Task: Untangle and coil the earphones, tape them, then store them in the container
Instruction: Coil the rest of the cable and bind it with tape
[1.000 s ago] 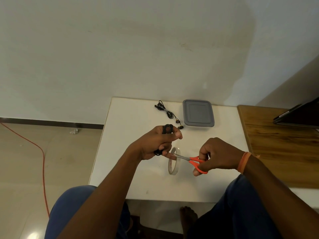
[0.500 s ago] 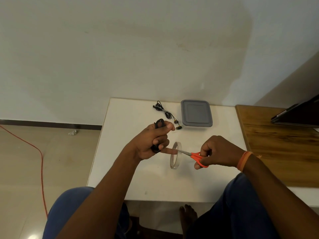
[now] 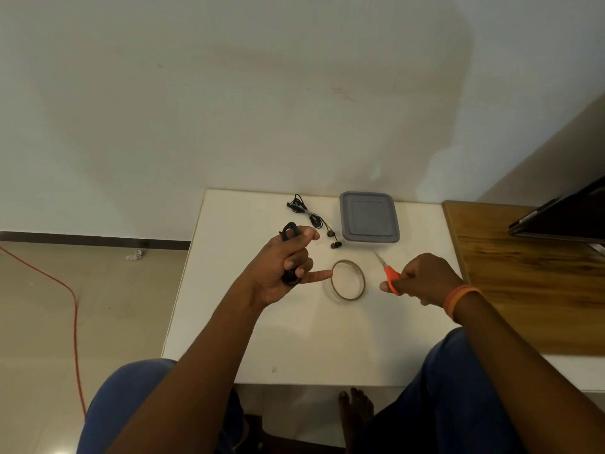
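The left hand [image 3: 284, 263] grips the coiled earphones [image 3: 289, 231] above the worktop [image 3: 229, 316], the right hand [image 3: 422, 278] holds scissors [image 3: 388, 271], and a loose grip could let the coil spring open.

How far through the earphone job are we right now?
Done: one black earphone bundle lies coiled on the white table. In hand: the left hand grips a second black coil; the right hand holds the orange-handled scissors beside the clear tape roll. Left: storing both; the grey lidded container is closed.
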`<action>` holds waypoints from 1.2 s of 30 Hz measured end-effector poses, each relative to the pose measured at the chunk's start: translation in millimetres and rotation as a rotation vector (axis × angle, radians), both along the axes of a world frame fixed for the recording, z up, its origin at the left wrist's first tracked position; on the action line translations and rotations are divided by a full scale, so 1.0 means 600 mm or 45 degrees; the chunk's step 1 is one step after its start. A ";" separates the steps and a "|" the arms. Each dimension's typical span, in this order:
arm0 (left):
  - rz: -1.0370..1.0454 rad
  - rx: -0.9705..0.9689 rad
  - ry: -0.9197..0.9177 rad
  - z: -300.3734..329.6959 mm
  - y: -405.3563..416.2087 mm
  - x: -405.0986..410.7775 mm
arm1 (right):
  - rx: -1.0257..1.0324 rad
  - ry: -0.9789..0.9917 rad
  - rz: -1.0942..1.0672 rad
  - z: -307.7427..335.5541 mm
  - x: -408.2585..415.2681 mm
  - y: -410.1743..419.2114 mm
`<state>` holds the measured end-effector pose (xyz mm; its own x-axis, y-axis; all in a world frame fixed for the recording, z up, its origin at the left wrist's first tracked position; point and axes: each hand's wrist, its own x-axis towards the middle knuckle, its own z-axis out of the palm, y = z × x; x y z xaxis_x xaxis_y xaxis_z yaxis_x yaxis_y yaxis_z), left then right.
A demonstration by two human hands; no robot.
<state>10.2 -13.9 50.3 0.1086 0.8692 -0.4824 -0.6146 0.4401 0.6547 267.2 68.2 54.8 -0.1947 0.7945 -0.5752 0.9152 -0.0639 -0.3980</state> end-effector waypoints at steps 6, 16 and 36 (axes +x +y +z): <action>-0.020 -0.011 0.172 -0.006 0.002 0.005 | 0.241 -0.180 0.008 -0.062 -0.061 -0.007; -0.079 0.033 0.245 -0.002 0.002 0.009 | 0.351 -0.124 -0.791 -0.129 -0.030 -0.039; -0.129 0.063 0.312 -0.006 0.003 0.014 | -0.164 -0.010 -0.874 -0.125 -0.022 -0.004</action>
<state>18.6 -12.3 46.8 0.0816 0.8832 -0.4619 -0.3898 0.4548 0.8007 253.9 65.5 -20.3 0.3320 0.6616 -0.6724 0.6537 -0.6752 -0.3417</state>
